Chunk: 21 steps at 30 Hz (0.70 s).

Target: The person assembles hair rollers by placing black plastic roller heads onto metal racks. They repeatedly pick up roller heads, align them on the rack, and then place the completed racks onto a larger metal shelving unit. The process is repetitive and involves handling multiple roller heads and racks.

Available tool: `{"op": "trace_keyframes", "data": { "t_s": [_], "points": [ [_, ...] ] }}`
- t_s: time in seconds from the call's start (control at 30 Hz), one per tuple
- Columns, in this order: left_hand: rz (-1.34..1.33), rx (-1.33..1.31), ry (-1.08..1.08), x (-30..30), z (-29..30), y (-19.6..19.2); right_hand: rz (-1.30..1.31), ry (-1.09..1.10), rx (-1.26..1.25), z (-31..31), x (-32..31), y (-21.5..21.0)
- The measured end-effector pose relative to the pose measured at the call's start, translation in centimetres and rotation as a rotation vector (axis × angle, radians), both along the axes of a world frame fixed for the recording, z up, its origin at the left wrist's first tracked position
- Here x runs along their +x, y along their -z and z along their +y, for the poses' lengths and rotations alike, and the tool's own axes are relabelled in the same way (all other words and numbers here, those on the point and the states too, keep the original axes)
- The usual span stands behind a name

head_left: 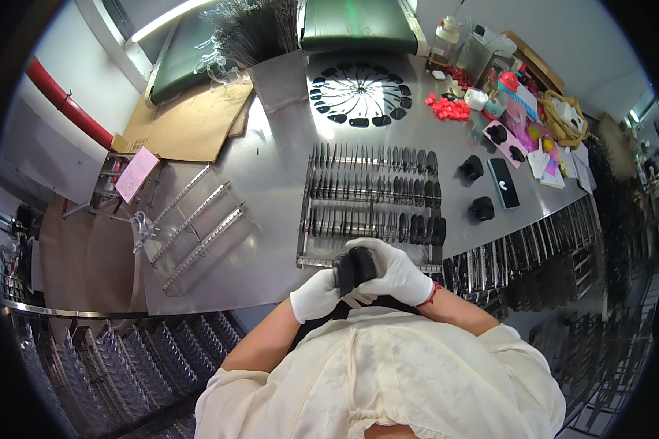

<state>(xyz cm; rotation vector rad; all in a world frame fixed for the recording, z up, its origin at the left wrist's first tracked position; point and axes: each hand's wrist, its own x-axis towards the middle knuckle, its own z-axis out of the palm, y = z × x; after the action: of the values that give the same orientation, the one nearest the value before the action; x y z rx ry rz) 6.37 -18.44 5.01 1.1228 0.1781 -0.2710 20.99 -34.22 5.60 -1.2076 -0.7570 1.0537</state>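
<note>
In front of my chest, both white-gloved hands are closed round a stack of dark lenses [354, 269]. My left hand [317, 294] grips its left side, and the fingers of my right hand [395, 272] wrap over its top and right side. How many pieces are in the stack is hidden. Just beyond my hands stands a metal rack [305, 252], with dark lenses [373, 192] upright in three rows. Two black stacks, one farther [470, 169] and one nearer [482, 209], rest on the table to the rack's right.
Dark lenses on a round spoked holder [359, 91] lie at the back. A bare rack [198, 227] lies left, near cardboard [187, 124]. A phone [503, 183], red pieces [447, 108] and bottles [444, 40] are right. Filled racks [527, 252] flank the table [278, 139].
</note>
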Motion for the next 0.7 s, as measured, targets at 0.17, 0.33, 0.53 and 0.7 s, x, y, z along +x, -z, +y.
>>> {"op": "trace_keyframes", "data": {
  "t_s": [0.17,0.33,0.53,0.7],
  "points": [
    [-0.618,1.163,-0.536,1.0,1.1,1.9,0.831,-0.135,0.415,-0.2,2.5,0.6],
    [-0.42,1.721,-0.549,3.2,2.4,6.1,0.645,-0.012,0.399,0.8,5.3,0.3],
    [-0.45,1.619,-0.638,9.1,4.2,5.9,0.51,0.193,0.336,3.9,6.8,-0.7],
    [-0.464,0.366,-1.368,9.3,5.9,7.6,-0.166,0.19,0.205,7.8,6.0,1.4]
  ]
}}
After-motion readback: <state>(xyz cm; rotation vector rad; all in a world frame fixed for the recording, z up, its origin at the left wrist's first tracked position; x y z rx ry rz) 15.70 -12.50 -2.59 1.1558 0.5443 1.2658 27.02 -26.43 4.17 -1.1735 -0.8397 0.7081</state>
